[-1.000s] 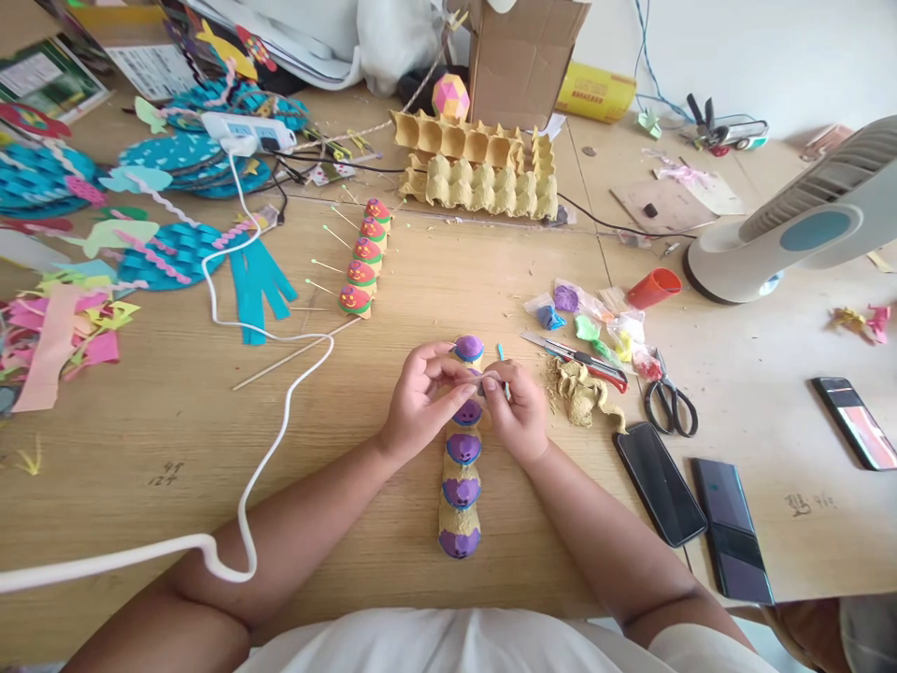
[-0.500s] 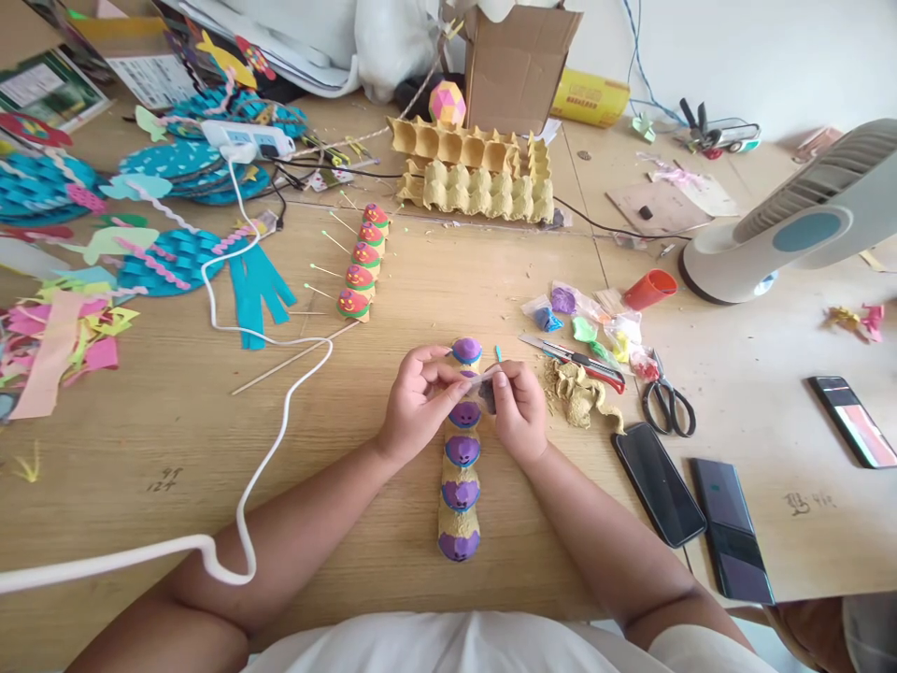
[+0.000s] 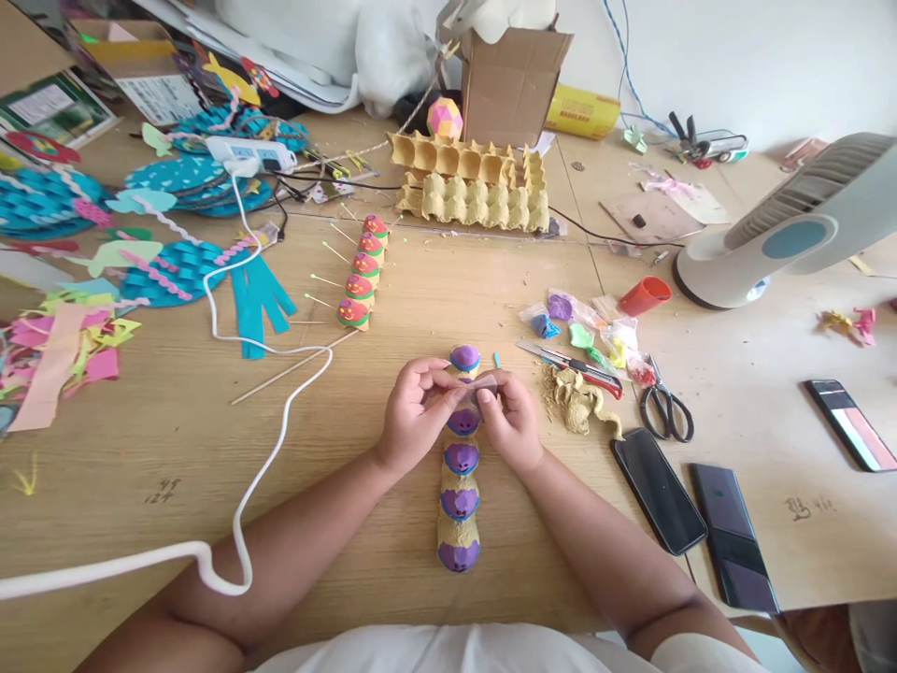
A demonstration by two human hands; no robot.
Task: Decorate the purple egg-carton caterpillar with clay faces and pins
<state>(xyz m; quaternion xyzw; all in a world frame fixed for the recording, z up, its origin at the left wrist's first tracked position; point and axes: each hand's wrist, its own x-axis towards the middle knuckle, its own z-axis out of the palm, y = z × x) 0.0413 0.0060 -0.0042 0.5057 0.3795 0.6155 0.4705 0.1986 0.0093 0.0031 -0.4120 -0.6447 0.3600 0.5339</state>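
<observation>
My left hand [image 3: 420, 408] and my right hand [image 3: 509, 419] meet above an egg-carton strip [image 3: 459, 481] with purple, blue-edged humps, several with small black faces. Pinched between the fingers of both hands is a small, thin, see-through bag [image 3: 478, 384] with something dark at its right end. The strip lies lengthwise on the table, its upper middle partly hidden by the hands. A small blue stick [image 3: 497, 360] lies just beyond my right hand.
A red-and-green egg-carton strip [image 3: 363, 271] stands at the back left. A white cable [image 3: 284, 421] winds across the left. On the right are clay bags [image 3: 580, 336], a cutter [image 3: 575, 364], scissors [image 3: 665, 407], phones [image 3: 659, 491] and a fan [image 3: 771, 234].
My right hand has moved slightly left, closer to my left hand, and its fingers now cover more of the bag. The whole view has shifted a little.
</observation>
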